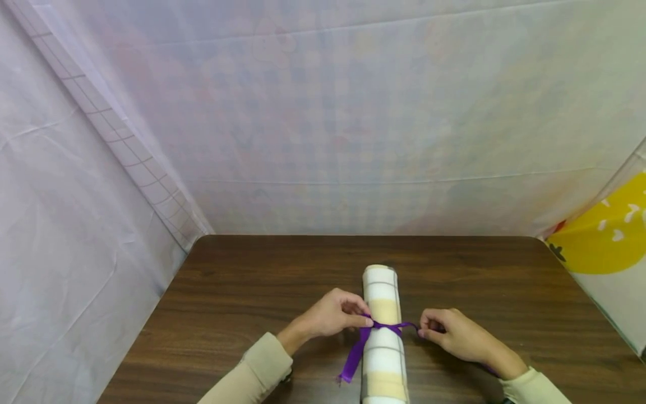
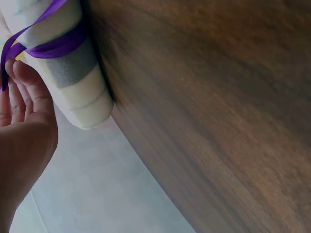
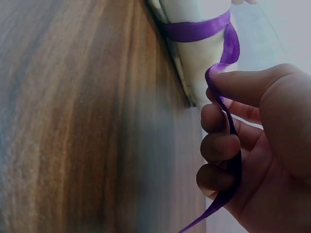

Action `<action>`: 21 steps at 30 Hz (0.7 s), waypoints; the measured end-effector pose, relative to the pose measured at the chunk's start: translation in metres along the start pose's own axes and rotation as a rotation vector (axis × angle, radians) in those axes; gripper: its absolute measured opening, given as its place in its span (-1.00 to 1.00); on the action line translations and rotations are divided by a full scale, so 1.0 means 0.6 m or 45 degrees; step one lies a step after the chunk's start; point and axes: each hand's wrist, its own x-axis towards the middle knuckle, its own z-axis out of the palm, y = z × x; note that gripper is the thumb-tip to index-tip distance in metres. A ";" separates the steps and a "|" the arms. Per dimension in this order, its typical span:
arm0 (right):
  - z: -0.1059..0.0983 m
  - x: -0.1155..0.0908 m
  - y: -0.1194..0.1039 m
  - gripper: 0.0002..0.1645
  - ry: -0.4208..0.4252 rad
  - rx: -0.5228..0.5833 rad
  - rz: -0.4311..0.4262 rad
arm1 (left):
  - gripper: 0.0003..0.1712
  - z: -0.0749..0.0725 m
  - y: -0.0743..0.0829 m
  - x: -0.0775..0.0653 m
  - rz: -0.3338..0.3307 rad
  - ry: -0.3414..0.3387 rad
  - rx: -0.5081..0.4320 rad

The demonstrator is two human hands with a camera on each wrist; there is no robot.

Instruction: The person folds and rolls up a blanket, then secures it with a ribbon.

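A rolled cloth [image 1: 384, 359], white with yellow bands and grey lines, lies lengthwise on the table. Round its middle runs a purple ribbon [image 3: 199, 31], crossed on top. My left hand [image 1: 337, 312] pinches the ribbon between thumb and fingertips at the roll's left side, and a frayed ribbon end hangs down below it. On the other side, my right hand [image 1: 456, 335] grips the other length of ribbon a little off the roll. In the right wrist view that length passes under the thumb, through the curled fingers [image 3: 218, 146] and out below the palm.
The dark wood-grain table [image 1: 262, 264] has rounded far corners. Pale, faintly patterned cloth [image 1: 323, 140] hangs behind it, with another white sheet [image 1: 75, 224] along the left. A yellow printed shape [image 1: 605, 230] shows on the hanging at the right.
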 end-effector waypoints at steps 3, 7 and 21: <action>-0.011 -0.004 -0.006 -0.88 -0.024 0.075 0.019 | -0.85 0.003 -0.001 0.003 0.013 0.005 -0.062; -0.032 -0.012 -0.010 -0.91 -0.083 0.272 0.116 | -0.85 0.003 0.001 0.006 0.019 0.014 -0.096; -0.094 -0.001 -0.048 -0.76 -0.103 0.788 0.176 | -0.86 -0.007 0.004 0.003 0.089 0.014 0.041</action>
